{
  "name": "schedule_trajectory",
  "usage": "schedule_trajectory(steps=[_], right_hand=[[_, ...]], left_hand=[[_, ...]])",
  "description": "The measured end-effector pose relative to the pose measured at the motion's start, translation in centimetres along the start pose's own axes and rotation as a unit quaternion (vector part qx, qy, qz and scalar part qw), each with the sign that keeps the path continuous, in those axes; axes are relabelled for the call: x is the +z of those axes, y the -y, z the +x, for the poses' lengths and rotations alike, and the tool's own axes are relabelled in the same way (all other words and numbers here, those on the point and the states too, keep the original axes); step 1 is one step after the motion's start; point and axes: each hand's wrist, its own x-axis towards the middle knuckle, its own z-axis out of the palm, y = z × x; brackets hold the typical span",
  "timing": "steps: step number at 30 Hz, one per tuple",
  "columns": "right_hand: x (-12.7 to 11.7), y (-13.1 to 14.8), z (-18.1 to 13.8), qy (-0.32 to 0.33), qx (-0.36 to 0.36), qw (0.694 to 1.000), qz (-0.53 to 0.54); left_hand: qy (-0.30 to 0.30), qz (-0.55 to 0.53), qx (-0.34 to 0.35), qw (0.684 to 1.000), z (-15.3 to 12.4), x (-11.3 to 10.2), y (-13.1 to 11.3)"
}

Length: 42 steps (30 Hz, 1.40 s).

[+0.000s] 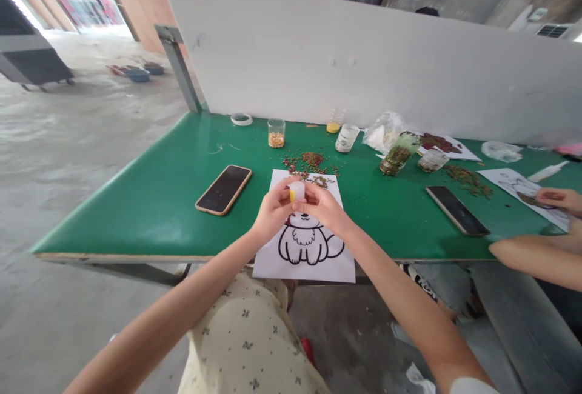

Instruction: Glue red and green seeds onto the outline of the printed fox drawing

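over drawing [305, 243], l hand [274, 207], r hand [325, 207], both curled, gripping wht container [297, 190]

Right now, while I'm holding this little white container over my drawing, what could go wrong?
Your left hand and right hand hold the small container right above the sheet, so a slip could drop it onto the drawing. The sheet overhangs the near edge of the green table; a bump there might shift it. Loose seeds lie just beyond your hands, so a careless sweep could scatter them.
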Motion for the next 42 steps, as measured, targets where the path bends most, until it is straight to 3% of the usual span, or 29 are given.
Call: schedule_trajectory(steps=[14,42], right_hand=[[0.6,-0.1,-0.5,-0.042,-0.018,0.997,-0.058],[0.4,-0.4,-0.7,-0.059,-0.023,0.995,-0.079]], left_hand=[[-0.011,-0.031,-0.031,0.999,0.0,-0.2,0.8],[0.008,-0.011,0.003,1.0,0.4,-0.3,1.5]])
